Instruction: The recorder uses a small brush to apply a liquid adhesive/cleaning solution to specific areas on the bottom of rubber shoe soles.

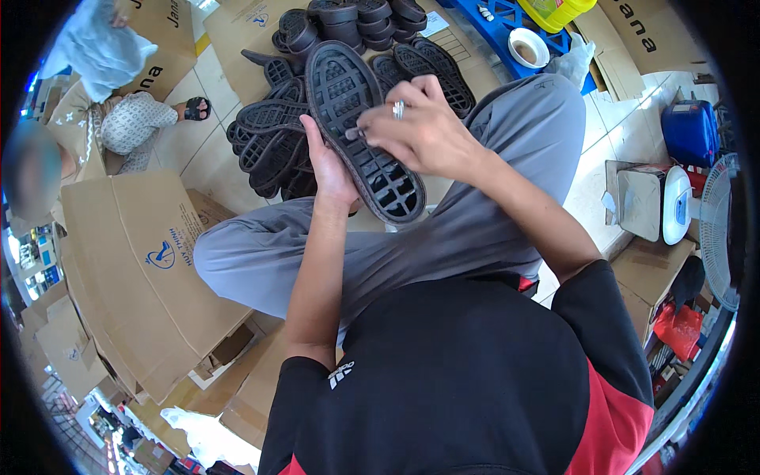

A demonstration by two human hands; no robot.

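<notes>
A dark brown shoe sole [342, 75] is tilted above my crossed legs, its hollow gridded side facing up. My left hand [332, 170] grips it by its left edge, thumb along the rim. Over the middle of the sole, the fingers of my right hand [431, 131] are pinched together and slightly blurred. A small greyish bit shows at their tips; what it is I cannot make out. The cells at the sole's near end look glossy. Just beyond lie a stack of similar soles [269, 150] on the left and rows of soles [340, 22] farther back.
A large cardboard box [134, 269] stands at my left, with another person [134, 123] seated beyond it. At the back right, a white bowl [528, 49] and yellow container [554, 9] rest by a blue plastic crate [507, 24]. A scale [674, 206] and fan [716, 229] stand at right.
</notes>
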